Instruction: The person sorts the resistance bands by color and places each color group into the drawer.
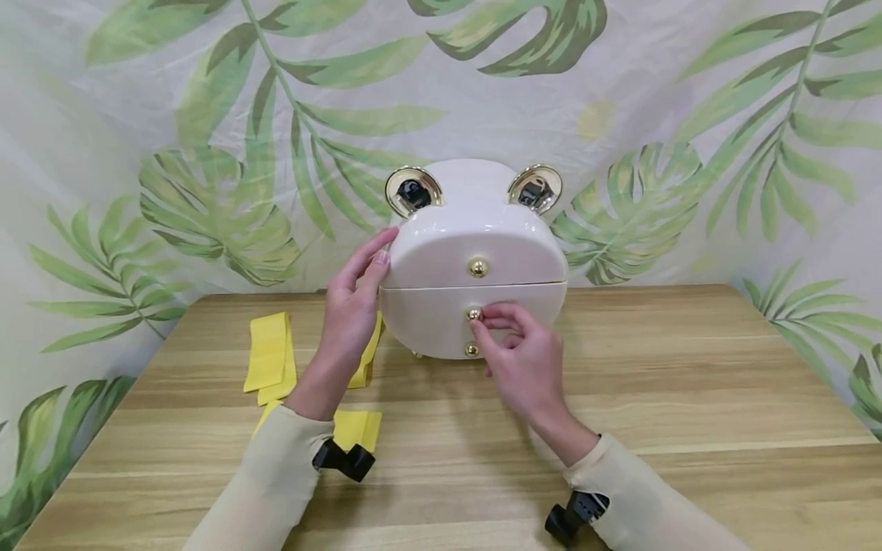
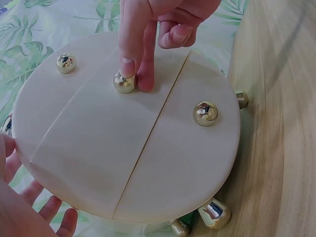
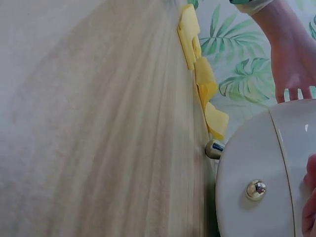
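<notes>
A glossy white rounded drawer box [image 1: 441,252] stands on the table, with two gold-rimmed ears on top and gold ball knobs down its front. The thumb and fingers of my right hand [image 1: 527,360] pinch the middle knob [image 1: 473,314]; in the left wrist view they are around the same middle knob [image 2: 125,84]. My left hand [image 1: 351,314] rests against the box's left side with its fingers extended. The lower knob [image 3: 256,189] is free of any hand. All drawer fronts look closed, with thin seams between them.
Folded yellow cloth strips [image 1: 267,356] lie on the wooden table [image 1: 654,367] to the left, some partly hidden behind my left arm. Behind the table hangs a leaf-patterned cloth [image 1: 344,99]. Short gold feet [image 2: 216,213] hold up the box.
</notes>
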`<action>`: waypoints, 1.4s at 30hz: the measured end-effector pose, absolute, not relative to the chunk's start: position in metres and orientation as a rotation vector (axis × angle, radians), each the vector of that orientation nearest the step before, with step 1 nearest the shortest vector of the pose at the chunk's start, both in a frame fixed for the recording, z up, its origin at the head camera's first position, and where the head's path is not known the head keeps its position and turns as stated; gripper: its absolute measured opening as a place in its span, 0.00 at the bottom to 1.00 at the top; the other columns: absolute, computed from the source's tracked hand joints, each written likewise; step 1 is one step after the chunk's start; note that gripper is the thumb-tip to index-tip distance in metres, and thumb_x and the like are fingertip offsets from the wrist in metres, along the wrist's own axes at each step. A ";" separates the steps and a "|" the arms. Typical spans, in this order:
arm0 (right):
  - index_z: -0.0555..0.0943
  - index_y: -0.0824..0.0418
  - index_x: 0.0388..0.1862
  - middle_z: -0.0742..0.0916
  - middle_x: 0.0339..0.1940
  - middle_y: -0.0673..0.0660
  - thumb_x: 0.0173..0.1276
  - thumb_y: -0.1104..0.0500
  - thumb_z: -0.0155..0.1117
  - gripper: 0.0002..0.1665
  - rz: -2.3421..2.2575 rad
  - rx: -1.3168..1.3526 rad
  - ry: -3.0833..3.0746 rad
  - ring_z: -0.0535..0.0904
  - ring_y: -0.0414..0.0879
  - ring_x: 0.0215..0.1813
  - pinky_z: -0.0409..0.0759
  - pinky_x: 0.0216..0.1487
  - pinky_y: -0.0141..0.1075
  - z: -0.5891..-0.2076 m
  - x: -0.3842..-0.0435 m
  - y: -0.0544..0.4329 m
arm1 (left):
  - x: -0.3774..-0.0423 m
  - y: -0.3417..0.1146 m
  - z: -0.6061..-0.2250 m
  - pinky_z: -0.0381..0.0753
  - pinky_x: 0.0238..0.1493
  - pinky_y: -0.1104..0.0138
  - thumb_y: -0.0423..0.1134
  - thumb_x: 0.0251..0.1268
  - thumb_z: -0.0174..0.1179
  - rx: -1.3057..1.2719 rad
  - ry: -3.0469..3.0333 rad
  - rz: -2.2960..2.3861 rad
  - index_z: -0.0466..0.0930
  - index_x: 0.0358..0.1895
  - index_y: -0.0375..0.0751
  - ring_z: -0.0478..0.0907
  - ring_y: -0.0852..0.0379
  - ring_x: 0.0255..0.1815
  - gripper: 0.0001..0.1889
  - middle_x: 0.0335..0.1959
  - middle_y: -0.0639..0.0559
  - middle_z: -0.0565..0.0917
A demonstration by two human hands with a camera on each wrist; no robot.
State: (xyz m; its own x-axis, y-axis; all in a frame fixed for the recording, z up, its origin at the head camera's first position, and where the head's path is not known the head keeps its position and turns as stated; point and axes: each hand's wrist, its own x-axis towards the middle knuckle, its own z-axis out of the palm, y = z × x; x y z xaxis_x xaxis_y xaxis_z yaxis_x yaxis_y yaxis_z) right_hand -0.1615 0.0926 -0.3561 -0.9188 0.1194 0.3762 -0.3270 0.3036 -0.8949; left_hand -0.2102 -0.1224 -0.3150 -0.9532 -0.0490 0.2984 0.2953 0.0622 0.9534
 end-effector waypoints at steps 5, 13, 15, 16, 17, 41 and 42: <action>0.87 0.60 0.48 0.94 0.43 0.58 0.70 0.61 0.76 0.10 1.645 0.192 -2.213 0.81 0.43 0.16 0.73 0.12 0.32 -0.356 -0.166 0.093 | -0.211 -0.123 -0.315 0.70 0.80 0.55 0.49 0.87 0.50 -0.245 -2.096 -1.978 0.78 0.74 0.63 0.69 0.63 0.76 0.20 0.77 0.66 0.74; 0.88 0.65 0.42 0.93 0.33 0.60 0.66 0.66 0.76 0.07 1.503 0.290 -1.971 0.78 0.35 0.21 0.74 0.20 0.24 -0.341 -0.167 0.108 | -0.211 -0.123 -0.315 0.70 0.80 0.55 0.48 0.87 0.50 -0.249 -2.089 -1.980 0.78 0.73 0.63 0.69 0.63 0.75 0.20 0.76 0.65 0.75; 0.88 0.68 0.40 0.92 0.31 0.62 0.66 0.67 0.76 0.06 1.457 0.321 -1.838 0.78 0.34 0.23 0.75 0.24 0.23 -0.331 -0.171 0.115 | -0.210 -0.124 -0.315 0.70 0.80 0.55 0.48 0.87 0.49 -0.247 -2.088 -1.979 0.78 0.73 0.63 0.69 0.63 0.75 0.20 0.77 0.66 0.74; 0.88 0.70 0.40 0.91 0.31 0.62 0.66 0.67 0.76 0.07 1.434 0.341 -1.775 0.78 0.34 0.25 0.76 0.26 0.23 -0.326 -0.174 0.119 | -0.210 -0.124 -0.315 0.70 0.80 0.55 0.49 0.87 0.49 -0.246 -2.089 -1.978 0.78 0.74 0.63 0.69 0.63 0.75 0.20 0.77 0.66 0.74; 0.88 0.71 0.41 0.91 0.32 0.62 0.65 0.67 0.76 0.08 1.420 0.359 -1.717 0.78 0.35 0.26 0.76 0.28 0.23 -0.322 -0.177 0.122 | -0.210 -0.124 -0.314 0.70 0.80 0.55 0.49 0.87 0.50 -0.246 -2.087 -1.977 0.78 0.74 0.63 0.69 0.63 0.76 0.20 0.77 0.66 0.74; 0.87 0.67 0.61 0.88 0.64 0.50 0.68 0.69 0.72 0.22 1.621 0.534 -1.698 0.77 0.49 0.73 0.79 0.64 0.30 -0.319 -0.230 0.154 | -0.210 -0.122 -0.314 0.72 0.79 0.55 0.47 0.86 0.51 -0.271 -2.072 -1.967 0.79 0.73 0.62 0.70 0.64 0.77 0.20 0.76 0.67 0.75; 0.87 0.67 0.61 0.88 0.64 0.50 0.68 0.69 0.72 0.21 1.621 0.530 -1.704 0.78 0.49 0.73 0.80 0.65 0.29 -0.319 -0.230 0.154 | -0.209 -0.122 -0.314 0.72 0.79 0.55 0.48 0.86 0.51 -0.270 -2.072 -1.967 0.79 0.73 0.62 0.70 0.64 0.76 0.20 0.76 0.68 0.75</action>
State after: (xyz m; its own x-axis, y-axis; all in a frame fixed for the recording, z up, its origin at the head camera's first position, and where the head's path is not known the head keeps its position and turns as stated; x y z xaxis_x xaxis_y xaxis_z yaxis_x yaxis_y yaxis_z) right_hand -0.2299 0.1541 -0.3191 -0.6602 0.1777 0.7298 -0.7201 0.1266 -0.6822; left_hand -0.2093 -0.1222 -0.3137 -0.9460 -0.0507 0.3201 0.3171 0.0605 0.9465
